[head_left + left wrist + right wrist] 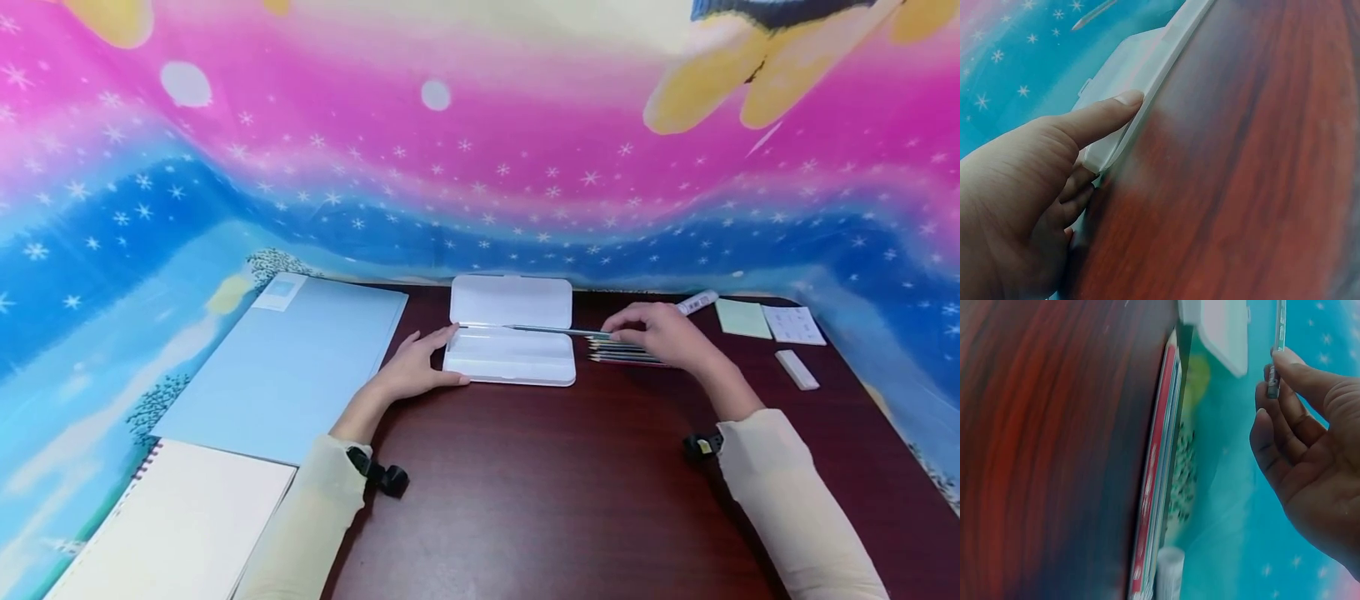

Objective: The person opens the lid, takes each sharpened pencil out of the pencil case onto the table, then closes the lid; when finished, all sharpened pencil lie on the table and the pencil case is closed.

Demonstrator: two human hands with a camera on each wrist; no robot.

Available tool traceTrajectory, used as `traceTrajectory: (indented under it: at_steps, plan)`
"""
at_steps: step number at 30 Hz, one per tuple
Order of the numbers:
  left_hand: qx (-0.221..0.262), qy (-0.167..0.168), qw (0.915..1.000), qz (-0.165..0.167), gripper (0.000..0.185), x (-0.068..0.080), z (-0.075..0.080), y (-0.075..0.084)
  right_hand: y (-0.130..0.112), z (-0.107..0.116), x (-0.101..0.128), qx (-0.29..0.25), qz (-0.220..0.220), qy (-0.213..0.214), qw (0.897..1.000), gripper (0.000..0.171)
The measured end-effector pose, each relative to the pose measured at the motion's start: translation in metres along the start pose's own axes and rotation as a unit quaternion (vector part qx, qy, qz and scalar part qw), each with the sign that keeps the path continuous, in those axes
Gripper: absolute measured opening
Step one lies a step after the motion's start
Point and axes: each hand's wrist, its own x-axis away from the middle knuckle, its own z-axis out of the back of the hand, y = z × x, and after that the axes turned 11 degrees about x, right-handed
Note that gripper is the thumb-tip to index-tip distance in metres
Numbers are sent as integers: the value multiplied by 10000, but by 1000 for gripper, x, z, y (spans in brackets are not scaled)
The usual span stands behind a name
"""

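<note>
A white pencil case (510, 371) lies with its lid (512, 302) raised at the back of the table. My left hand (408, 367) holds the case by its left end, thumb on the front edge (1129, 98) and fingers at the back corner. With thumb and fingertips my right hand (663, 333) pinches a pencil (558, 331) near its blunt end; in the right wrist view, the pencil's dark end (1273, 384) pokes out below the thumb. The pencil's point is leftward, over the case. Under the right hand several more pencils (618, 358) lie side by side, one of them red (1154, 462).
At the right are a white tube-like item (697, 302), two sticky note pads (742, 318) and a white eraser-like block (797, 369). On the left lie a light blue folder (285, 375) and a spiral sketchbook (172, 517). A patterned cloth (480, 167) encloses the table (540, 483).
</note>
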Motion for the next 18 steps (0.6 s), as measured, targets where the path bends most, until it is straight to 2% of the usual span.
traceTrajectory:
  at_steps: [8, 18]
  plan:
    - [61, 4, 10000, 14, 101, 1, 0, 1, 27, 5, 21, 116, -237, 13, 9996, 20]
    - [49, -3, 10000, 36, 101, 1, 1, 0, 51, 13, 47, -104, -836, -298, 9960, 24]
